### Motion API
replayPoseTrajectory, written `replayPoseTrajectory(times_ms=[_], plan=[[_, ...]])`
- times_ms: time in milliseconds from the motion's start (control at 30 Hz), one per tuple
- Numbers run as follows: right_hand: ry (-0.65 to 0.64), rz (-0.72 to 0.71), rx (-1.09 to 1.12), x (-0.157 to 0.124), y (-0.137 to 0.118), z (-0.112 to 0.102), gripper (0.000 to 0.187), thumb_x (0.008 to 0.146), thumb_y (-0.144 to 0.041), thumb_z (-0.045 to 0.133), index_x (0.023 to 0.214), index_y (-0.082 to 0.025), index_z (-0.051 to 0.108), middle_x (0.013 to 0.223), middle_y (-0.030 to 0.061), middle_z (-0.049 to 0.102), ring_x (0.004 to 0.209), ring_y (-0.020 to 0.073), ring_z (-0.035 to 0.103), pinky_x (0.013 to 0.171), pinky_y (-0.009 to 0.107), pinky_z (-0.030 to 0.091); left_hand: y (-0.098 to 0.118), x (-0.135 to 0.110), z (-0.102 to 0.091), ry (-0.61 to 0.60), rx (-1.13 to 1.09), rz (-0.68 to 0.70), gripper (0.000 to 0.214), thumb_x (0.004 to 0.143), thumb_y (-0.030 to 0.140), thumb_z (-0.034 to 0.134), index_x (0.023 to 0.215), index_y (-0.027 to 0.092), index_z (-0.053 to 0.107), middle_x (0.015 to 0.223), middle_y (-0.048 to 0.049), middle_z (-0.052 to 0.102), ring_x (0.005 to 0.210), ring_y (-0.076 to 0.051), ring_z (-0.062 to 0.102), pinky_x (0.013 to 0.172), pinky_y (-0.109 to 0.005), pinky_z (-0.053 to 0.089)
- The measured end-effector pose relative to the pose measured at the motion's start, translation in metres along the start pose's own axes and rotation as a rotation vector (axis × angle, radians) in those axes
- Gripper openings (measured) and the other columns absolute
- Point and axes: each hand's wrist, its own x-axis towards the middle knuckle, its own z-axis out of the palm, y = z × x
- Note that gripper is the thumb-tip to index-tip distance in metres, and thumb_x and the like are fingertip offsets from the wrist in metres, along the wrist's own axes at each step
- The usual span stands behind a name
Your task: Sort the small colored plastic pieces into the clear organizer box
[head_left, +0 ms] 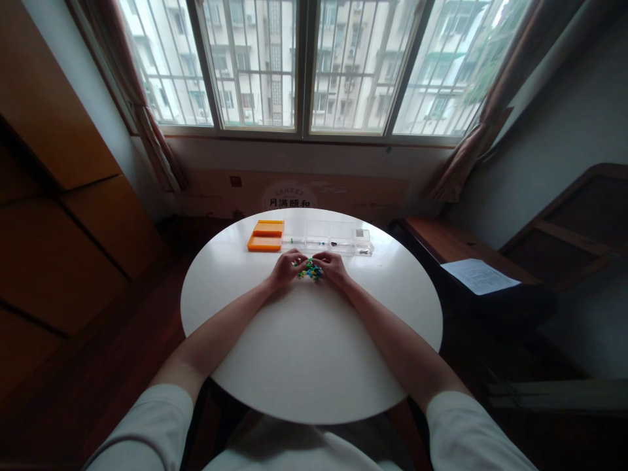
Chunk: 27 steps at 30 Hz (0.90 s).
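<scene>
A small heap of tiny green, blue and yellow plastic pieces (310,270) lies on the white round table (314,353). My left hand (288,266) is at the heap's left side, its thumb and fingers curled together in a pinch. From the right, my right hand (332,266) reaches the same heap with its fingertips drawn together close to the pieces. Whatever each set of fingertips holds is too small to make out. Just beyond my hands stand an orange open tray (265,243) and a row of clear plastic boxes (318,230).
A few small green, blue and dark bits lie in the clear boxes. To the right, a wooden bench (426,237) carries printed paper sheets (478,276). Wooden cabinets (73,261) stand on the left. Barred windows (255,65) and tied curtains (152,144) are behind the table.
</scene>
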Motion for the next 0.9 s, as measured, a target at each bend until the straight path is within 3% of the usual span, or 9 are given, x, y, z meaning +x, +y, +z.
replayPoseTrajectory(times_ms=[467, 900], plan=[[-0.015, 0.015, 0.033, -0.0002, 0.0040, -0.0003, 0.033, 0.056, -0.045, 0.074, 0.071, -0.016, 0.070, 0.067, 0.0048, 0.068, 0.061, 0.0168, 0.062, 0.061, 0.030, 0.050, 0.0019, 0.0005, -0.0007, -0.024, -0.011, -0.002, 0.024, 0.079, 0.038, 0.061, 0.084, 0.016, 0.070, 0.078, -0.0029, 0.059, 0.061, -0.009, 0.056, 0.058, -0.022, 0.048], [-0.003, -0.016, 0.007, -0.0008, 0.0004, -0.0003, 0.036, 0.054, -0.049, 0.074, 0.066, -0.015, 0.070, 0.064, 0.0052, 0.068, 0.058, 0.0160, 0.059, 0.058, 0.029, 0.047, 0.0048, 0.0006, -0.0008, -0.060, 0.036, 0.071, 0.020, 0.082, 0.027, 0.057, 0.095, 0.017, 0.069, 0.083, -0.0051, 0.061, 0.072, -0.013, 0.059, 0.069, -0.026, 0.049]])
